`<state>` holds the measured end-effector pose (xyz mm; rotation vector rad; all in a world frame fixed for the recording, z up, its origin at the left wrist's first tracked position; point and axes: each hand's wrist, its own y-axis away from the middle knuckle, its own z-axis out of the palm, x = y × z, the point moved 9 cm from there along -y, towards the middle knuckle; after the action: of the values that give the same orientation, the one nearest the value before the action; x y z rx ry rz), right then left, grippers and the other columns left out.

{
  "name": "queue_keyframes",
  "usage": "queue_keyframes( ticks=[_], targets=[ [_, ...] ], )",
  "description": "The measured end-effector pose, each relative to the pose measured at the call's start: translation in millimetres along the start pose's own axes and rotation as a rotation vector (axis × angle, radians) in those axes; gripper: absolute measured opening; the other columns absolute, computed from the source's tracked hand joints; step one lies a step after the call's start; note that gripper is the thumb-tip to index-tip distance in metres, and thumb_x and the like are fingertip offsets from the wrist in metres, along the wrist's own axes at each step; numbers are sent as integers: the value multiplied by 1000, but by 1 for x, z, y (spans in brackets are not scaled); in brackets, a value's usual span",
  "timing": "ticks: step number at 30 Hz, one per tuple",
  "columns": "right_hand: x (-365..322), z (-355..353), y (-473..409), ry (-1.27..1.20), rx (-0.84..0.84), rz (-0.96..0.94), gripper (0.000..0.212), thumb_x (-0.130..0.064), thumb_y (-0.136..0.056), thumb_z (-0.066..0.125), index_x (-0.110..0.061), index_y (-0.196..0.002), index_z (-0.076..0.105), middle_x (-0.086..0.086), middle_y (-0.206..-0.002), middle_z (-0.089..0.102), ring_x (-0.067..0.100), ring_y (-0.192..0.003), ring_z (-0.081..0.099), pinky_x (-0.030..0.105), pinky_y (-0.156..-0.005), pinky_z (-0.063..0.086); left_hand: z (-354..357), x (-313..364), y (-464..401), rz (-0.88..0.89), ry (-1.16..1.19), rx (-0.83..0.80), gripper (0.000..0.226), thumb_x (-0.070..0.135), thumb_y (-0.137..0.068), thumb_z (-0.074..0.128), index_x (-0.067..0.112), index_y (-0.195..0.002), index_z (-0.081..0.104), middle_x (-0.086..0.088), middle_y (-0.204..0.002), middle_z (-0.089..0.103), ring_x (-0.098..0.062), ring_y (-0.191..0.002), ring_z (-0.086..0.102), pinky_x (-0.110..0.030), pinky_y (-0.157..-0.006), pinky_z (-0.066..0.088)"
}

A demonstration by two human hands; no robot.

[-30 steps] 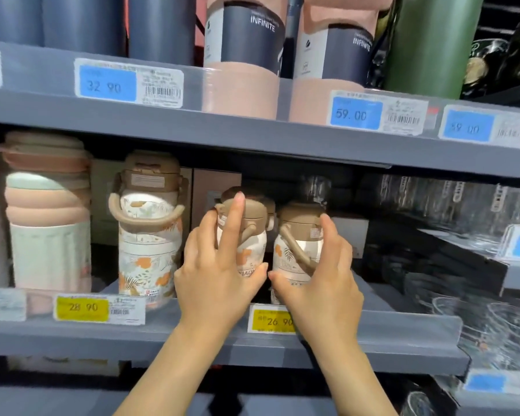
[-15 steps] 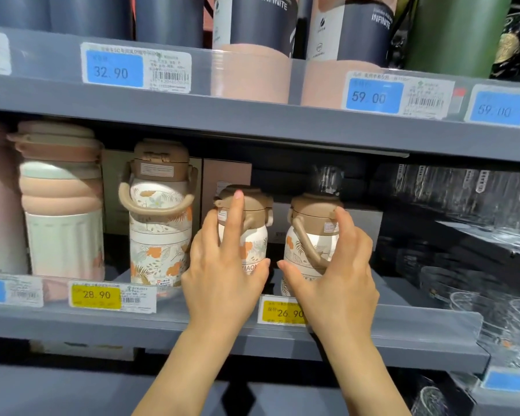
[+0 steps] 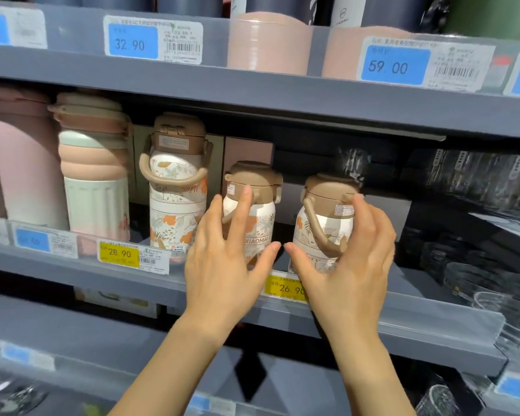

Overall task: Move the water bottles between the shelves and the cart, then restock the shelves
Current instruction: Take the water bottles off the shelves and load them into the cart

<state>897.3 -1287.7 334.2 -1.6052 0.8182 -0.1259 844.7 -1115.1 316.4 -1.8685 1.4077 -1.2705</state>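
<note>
Head view: two small floral bottles stand upright on the middle shelf (image 3: 433, 319), just behind the yellow 26.90 tag (image 3: 284, 288). The left hand (image 3: 222, 265) wraps the left small bottle (image 3: 254, 211), index finger up on its brown lid, thumb curled round the body. The right hand (image 3: 348, 265) cups the right small bottle (image 3: 324, 217), fingers curved on its lid and side. Compared with half a second ago, both grips are unchanged and the bottles stand in the same spots; only the camera has tilted lower. The tall floral bottle (image 3: 177, 187) stands left of the tag.
</note>
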Motion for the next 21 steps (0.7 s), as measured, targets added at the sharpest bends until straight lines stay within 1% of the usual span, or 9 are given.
queue_keyframes(
  ticks=[2,5,8,10,12,14,16,19,21],
  targets=[
    [-7,-7,8,-41,32,-45,83,-43,-76,75,-16,-141,32,15,-141,36,33,-136,32,52,-108,34,-8,3,14,41,11,11,74,59,-89,44,38,-154,16,-11,-157,27,-33,-140,36,-52,-95,47],
    [-29,-17,26,-67,64,-128,66,-35,-82,68,-15,-136,37,14,-139,38,32,-139,30,59,-107,31,-28,1,32,143,64,53,64,49,-90,50,33,-149,33,-3,-154,32,-28,-137,39,-49,-92,50],
    [-60,-15,44,-93,44,-201,57,-27,-83,68,-17,-133,43,14,-136,45,31,-137,34,60,-106,32,-53,-10,49,244,124,67,46,38,-90,54,25,-134,55,-3,-143,47,-23,-123,52,-37,-85,52],
    [-87,-8,54,-125,26,-252,50,-24,-84,68,-17,-129,46,13,-133,49,30,-135,37,59,-104,35,-75,-26,57,261,123,88,38,34,-90,55,21,-124,65,-2,-133,56,-20,-112,60,-31,-81,53],
    [-119,3,67,-156,1,-303,44,-23,-86,66,-17,-126,49,10,-129,50,30,-131,42,58,-102,37,-99,-52,64,219,144,100,34,32,-90,56,17,-118,69,-2,-126,61,-18,-109,63,-32,-83,54],
    [-151,18,82,-187,-17,-332,39,-22,-86,65,-16,-122,53,11,-123,55,29,-124,49,58,-99,39,-124,-86,70,168,172,102,33,31,-90,56,15,-115,71,0,-121,64,-17,-108,63,-34,-85,54],
    [-184,39,99,-217,-46,-327,34,-22,-86,65,-15,-118,57,11,-118,59,28,-115,53,56,-95,42,-151,-126,79,132,168,108,31,31,-90,56,15,-113,71,2,-116,64,-14,-104,63,-27,-87,51],
    [-236,87,132,-298,-166,-233,31,-28,-85,61,-16,-114,61,5,-115,59,23,-110,55,46,-92,45,-194,-196,94,77,113,82,30,32,-90,55,15,-110,70,5,-110,64,-9,-100,61,-15,-86,45],
    [-275,127,161,-373,-311,-151,32,-34,-86,58,-20,-115,62,-3,-117,56,16,-111,53,39,-93,45,-226,-246,109,17,64,56,30,34,-91,54,16,-108,70,6,-108,65,-7,-98,60,-14,-84,44]
  ],
)
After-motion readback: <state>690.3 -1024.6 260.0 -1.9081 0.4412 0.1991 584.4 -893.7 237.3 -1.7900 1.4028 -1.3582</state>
